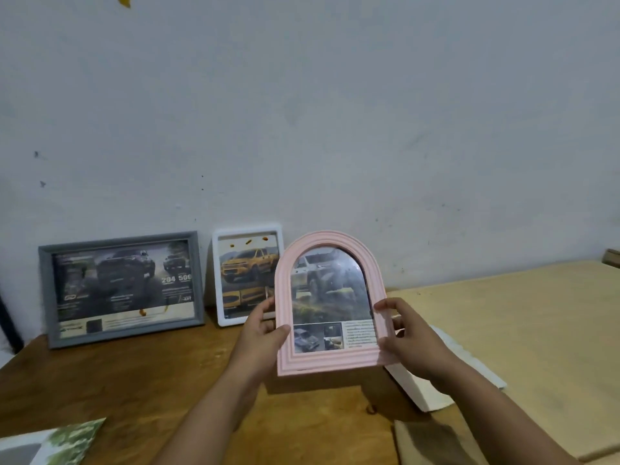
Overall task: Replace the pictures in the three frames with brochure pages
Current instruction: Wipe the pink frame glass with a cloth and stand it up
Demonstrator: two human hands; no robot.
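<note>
A pink arched frame point(330, 359) is held upright above the wooden table point(134, 374), showing a brochure page with a white pickup truck and small photos. My left hand point(263, 330) grips its left edge, thumb on the front. My right hand point(407, 340) grips its right edge. A grey frame point(45, 297) with a dark truck page leans on the wall at left. Beside it leans a white frame point(248, 228) with a yellow truck page, partly hidden by the pink frame.
A white flat piece point(422, 391) lies on the table under my right hand. A pale board point(536, 330) covers the right side. A brochure sheet point(63, 444) with green foliage lies at the bottom left corner. Another tan sheet point(432, 441) lies bottom right.
</note>
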